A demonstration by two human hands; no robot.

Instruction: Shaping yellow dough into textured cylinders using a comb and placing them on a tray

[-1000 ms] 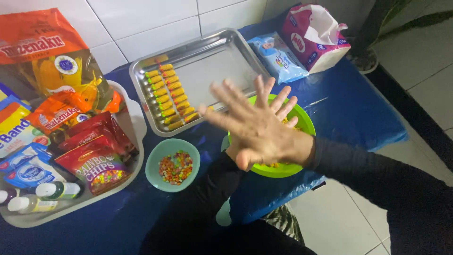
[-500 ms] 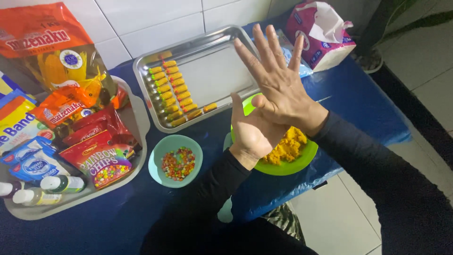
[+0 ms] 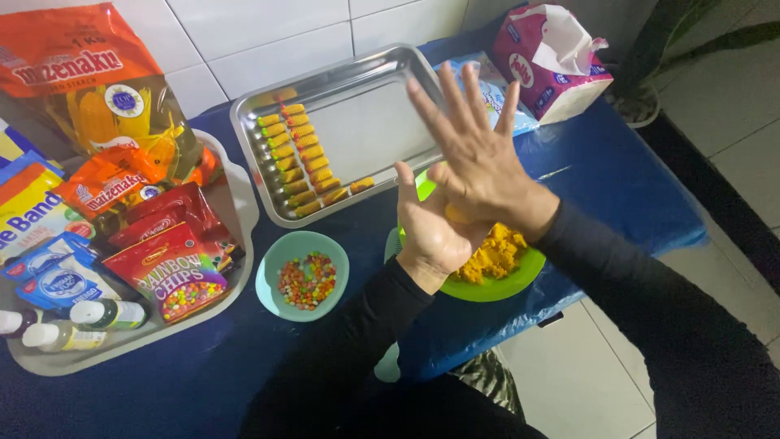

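The right hand (image 3: pixel 479 162) lies flat on the left hand (image 3: pixel 435 232), fingers spread wide. A bit of yellow dough (image 3: pixel 457 214) is pressed between the palms, above the green plate (image 3: pixel 496 286) of dough, near the tray (image 3: pixel 366 130)

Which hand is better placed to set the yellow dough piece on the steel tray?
Probably the right hand: it lies on top, reaching over the steel tray, while the left hand cradles the dough piece palm-up underneath.

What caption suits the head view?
Left hand and right hand roll yellow dough above the green plate.
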